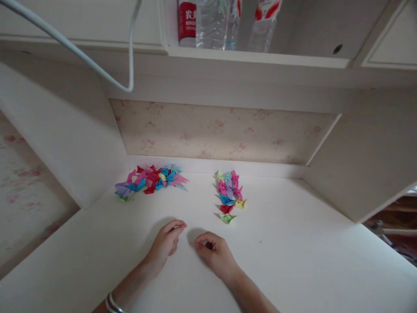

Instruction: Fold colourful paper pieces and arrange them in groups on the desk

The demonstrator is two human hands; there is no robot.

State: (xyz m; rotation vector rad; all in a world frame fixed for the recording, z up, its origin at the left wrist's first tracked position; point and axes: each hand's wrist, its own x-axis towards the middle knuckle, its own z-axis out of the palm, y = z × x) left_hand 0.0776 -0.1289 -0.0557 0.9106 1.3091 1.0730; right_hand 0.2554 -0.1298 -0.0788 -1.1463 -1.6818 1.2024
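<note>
My left hand (165,242) is just above the white desk (293,252), its thumb and fingers pressed together. To its right, my right hand (213,253) has its fingers curled in to meet the thumb. I see nothing in either hand, and the two are a short gap apart. Beyond the right hand, small folded paper cranes stand in a grouped column, with a light green crane (227,218) nearest, then a red crane (226,209), a blue crane (227,200) and a yellow crane (240,204). A jumbled pile of paper cranes (151,178) lies beyond my left hand.
A low ledge (270,168) and flowered wallpaper (208,130) back the desk. Side panels (368,152) rise at both sides. Overhead, a shelf (293,62) holds plastic bottles (211,26) and a red container (187,21). A white cable (81,52) hangs at upper left.
</note>
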